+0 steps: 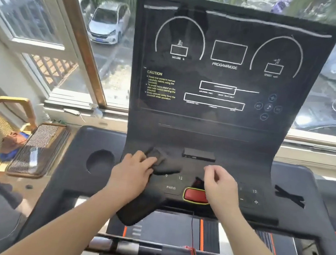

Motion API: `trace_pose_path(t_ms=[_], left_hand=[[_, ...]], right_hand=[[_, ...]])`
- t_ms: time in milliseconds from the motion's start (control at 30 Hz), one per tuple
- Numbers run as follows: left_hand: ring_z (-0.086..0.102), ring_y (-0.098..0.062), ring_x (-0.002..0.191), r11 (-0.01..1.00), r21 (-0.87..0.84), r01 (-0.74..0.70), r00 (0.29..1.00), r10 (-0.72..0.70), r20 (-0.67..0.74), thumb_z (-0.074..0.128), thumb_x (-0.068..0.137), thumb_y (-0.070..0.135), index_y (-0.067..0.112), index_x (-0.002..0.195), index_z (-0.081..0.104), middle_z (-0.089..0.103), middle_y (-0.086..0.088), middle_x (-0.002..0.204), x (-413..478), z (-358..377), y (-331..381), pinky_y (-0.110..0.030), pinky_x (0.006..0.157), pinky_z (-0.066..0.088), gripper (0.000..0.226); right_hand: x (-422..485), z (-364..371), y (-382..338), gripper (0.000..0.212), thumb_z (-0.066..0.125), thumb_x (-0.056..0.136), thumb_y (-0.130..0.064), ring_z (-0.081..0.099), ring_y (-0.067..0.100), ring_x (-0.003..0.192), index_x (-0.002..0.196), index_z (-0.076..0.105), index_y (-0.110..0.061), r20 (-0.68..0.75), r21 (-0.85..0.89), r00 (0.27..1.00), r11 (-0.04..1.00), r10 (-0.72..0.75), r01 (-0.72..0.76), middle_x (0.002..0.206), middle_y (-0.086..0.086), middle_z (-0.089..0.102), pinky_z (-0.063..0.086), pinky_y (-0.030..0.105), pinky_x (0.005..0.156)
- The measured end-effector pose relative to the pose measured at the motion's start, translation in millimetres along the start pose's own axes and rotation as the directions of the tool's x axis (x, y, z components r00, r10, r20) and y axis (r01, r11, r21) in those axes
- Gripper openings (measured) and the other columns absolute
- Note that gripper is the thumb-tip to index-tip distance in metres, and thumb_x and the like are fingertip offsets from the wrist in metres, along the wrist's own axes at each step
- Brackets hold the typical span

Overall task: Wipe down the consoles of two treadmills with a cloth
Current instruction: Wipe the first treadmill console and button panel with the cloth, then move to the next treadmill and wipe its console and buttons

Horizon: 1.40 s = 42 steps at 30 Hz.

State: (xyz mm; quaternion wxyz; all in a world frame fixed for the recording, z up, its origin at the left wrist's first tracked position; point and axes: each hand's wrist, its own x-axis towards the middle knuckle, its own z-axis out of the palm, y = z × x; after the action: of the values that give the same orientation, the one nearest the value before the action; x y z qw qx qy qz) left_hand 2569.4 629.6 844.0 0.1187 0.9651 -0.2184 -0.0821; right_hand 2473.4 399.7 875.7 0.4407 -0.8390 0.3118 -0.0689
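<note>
A black treadmill console [227, 75] stands upright in front of me, with white dial outlines and yellow caution text. On its lower button panel lies a dark cloth [165, 164], which hangs down over the panel's front edge. My left hand [134, 171] rests on the cloth, with its fingers gripping a bunched fold. My right hand [219, 185] hovers over the panel just right of the red stop button [194, 195]; its fingers are loosely curled and hold nothing that I can see.
A round cup holder [100, 161] sits left of the panel. Black tape [290, 197] crosses the right side. A handlebar [159, 252] with a red cord runs below my arms. A wicker chair and a tray [34, 150] stand at the left, under the window.
</note>
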Motion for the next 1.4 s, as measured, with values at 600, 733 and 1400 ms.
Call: trace_pose_path(t_ms=[600, 733, 1400], left_hand=[[0.06, -0.004, 0.114, 0.815, -0.566, -0.124, 0.978, 0.198, 0.071, 0.067, 0.097, 0.034, 0.031, 0.13, 0.066, 0.066, 0.013, 0.121, -63, 16, 111, -0.019, 0.098, 0.041, 0.033], [0.066, 0.012, 0.09, 0.561, -0.828, -0.008, 0.962, 0.231, 0.148, 0.072, 0.096, 0.024, 0.036, 0.116, 0.07, 0.075, 0.023, 0.096, -91, -12, 164, -0.003, 0.078, 0.045, 0.023], [0.07, -0.024, 0.09, 0.5, -0.859, 0.113, 0.348, 0.79, 0.506, 0.068, 0.066, 0.005, 0.015, 0.096, 0.076, 0.079, -0.018, 0.099, -454, 103, 487, -0.039, 0.077, 0.058, 0.033]], right_hand=[[-94, -42, 36, 0.04, 0.053, 0.107, -0.027, 0.056, 0.013, 0.05, 0.078, 0.068, -0.003, -0.062, 0.401, 0.922, 0.856, 0.382, -0.327, 0.058, 0.005, 0.064, 0.043, 0.025, 0.049], [-141, -91, 55, 0.041, 0.053, 0.106, -0.035, 0.063, 0.02, 0.058, 0.085, 0.071, -0.005, 0.169, 0.467, 0.86, 0.729, 0.482, -0.5, 0.07, 0.009, 0.071, 0.047, 0.029, 0.055], [-577, -323, 289, 0.028, 0.055, 0.105, -0.007, 0.071, 0.013, 0.113, 0.117, 0.07, -0.028, -0.544, 0.632, 0.633, 0.765, 0.551, -0.123, 0.114, -0.005, 0.078, 0.053, 0.049, 0.106]])
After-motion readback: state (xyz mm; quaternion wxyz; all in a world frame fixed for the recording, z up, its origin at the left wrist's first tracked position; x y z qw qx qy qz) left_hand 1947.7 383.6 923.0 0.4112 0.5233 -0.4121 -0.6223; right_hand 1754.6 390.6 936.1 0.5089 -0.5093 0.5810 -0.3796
